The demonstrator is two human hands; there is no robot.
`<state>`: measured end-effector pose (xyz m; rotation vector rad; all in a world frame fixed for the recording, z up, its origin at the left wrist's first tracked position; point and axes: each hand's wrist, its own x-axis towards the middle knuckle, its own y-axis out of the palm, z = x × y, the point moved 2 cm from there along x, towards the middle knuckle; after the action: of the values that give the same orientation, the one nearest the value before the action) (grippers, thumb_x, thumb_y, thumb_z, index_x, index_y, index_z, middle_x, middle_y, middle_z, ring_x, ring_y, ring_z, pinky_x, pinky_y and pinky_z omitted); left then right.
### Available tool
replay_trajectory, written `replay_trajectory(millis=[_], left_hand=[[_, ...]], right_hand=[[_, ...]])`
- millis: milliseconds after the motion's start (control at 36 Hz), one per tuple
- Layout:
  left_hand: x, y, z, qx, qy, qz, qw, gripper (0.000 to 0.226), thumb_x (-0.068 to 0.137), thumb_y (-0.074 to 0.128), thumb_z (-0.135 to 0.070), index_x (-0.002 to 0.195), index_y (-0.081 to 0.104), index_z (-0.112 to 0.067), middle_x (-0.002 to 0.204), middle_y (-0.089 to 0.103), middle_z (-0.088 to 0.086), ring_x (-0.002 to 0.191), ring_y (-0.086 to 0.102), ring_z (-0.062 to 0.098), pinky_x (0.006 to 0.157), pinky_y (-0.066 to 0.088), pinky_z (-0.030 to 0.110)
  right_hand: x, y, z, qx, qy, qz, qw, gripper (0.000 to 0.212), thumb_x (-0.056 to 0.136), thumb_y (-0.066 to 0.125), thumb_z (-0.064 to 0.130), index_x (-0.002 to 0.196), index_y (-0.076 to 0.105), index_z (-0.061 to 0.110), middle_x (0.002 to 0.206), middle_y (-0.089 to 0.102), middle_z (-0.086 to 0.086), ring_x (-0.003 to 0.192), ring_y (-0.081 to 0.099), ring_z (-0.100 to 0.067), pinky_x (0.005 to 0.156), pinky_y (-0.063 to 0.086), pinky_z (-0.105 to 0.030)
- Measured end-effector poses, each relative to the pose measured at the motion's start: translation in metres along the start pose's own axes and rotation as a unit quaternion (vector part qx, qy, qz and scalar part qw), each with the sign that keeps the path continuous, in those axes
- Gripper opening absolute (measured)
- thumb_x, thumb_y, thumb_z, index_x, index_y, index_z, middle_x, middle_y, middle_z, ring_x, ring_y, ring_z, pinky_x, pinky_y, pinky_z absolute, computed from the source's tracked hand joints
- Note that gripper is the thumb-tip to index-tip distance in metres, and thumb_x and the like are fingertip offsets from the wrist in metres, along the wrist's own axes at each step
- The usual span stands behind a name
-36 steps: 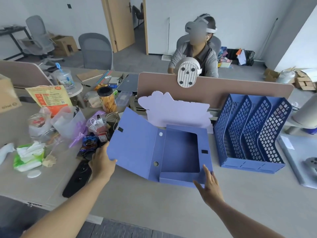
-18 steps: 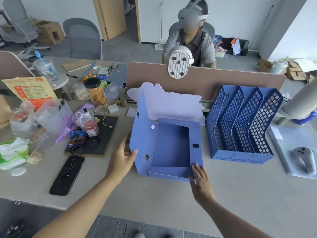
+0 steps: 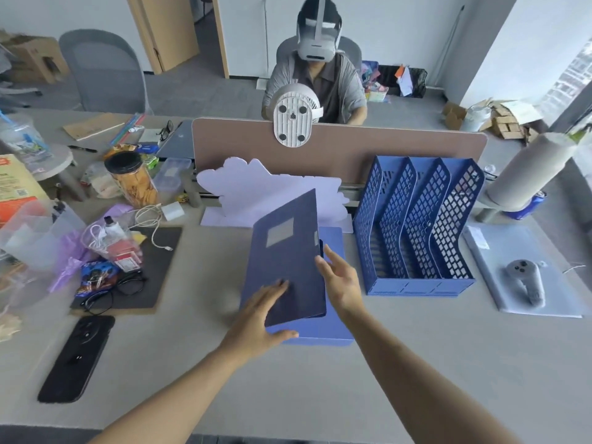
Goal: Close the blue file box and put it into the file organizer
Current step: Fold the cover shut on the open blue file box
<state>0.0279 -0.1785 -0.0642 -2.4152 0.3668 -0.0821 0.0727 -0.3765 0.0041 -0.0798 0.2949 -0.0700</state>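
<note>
My flat, open left hand presses the blue cardboard file box lid nearly shut mid-desk, open right hand at its edge; the blue mesh plastic file organizer awaits.

Box: dark blue lid with a pale grey label patch; lighter blue tray beneath. Organizer: mid blue, square-grid perforated walls. Cloud-shaped card: pale lilac. Divider: dull brown-pink. Desk: light grey. Phone: black. Mat: black. Jar: black lid, orange-yellow contents. Fan: white. Controller: grey.
</note>
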Motion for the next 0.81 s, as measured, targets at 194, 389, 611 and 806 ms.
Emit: replay_trajectory(millis=[194,389,611,806], left_hand=[[0.023,-0.011,0.017,0.043,-0.103,-0.048,0.993,0.109,0.058,0.054,-0.092,0.149,0.013,-0.050,0.162,0.026,-0.007,0.145,0.032,0.021,0.113,0.036,0.048],[0.037,-0.002,0.026,0.081,-0.295,0.005,0.952,0.153,0.029,0.056,-0.100,0.149,-0.017,-0.041,0.166,0.001,0.004,0.145,0.026,0.037,0.111,0.032,0.054],[0.043,0.021,0.026,0.020,-0.291,0.003,0.957,0.153,0.027,0.071,-0.091,0.148,-0.013,-0.049,0.161,0.006,0.002,0.145,0.023,0.028,0.110,0.038,0.049],[0.044,0.033,0.019,0.049,-0.276,-0.028,0.959,0.148,0.033,0.075,-0.084,0.148,-0.010,-0.048,0.159,0.006,-0.002,0.138,0.031,0.025,0.102,0.045,0.046]], right_hand=[[-0.003,-0.016,-0.023,-0.079,-0.034,0.002,0.996,0.068,0.088,0.067,0.008,0.147,0.039,0.026,0.129,0.054,0.014,0.120,0.049,0.001,0.085,0.042,-0.003],[0.000,-0.031,-0.048,-0.074,-0.010,-0.018,0.997,0.067,0.086,0.063,-0.002,0.145,0.044,0.026,0.133,0.055,0.016,0.130,0.049,-0.003,0.096,0.039,-0.013],[0.005,-0.049,-0.081,-0.104,0.016,-0.038,0.994,0.076,0.079,0.077,0.019,0.141,0.042,0.043,0.159,0.025,0.013,0.150,0.014,-0.010,0.121,0.022,-0.041],[0.012,-0.053,-0.105,-0.032,0.051,-0.022,0.998,0.084,0.072,0.084,0.018,0.142,0.044,0.042,0.162,0.023,0.006,0.149,0.016,-0.006,0.118,0.023,-0.035]])
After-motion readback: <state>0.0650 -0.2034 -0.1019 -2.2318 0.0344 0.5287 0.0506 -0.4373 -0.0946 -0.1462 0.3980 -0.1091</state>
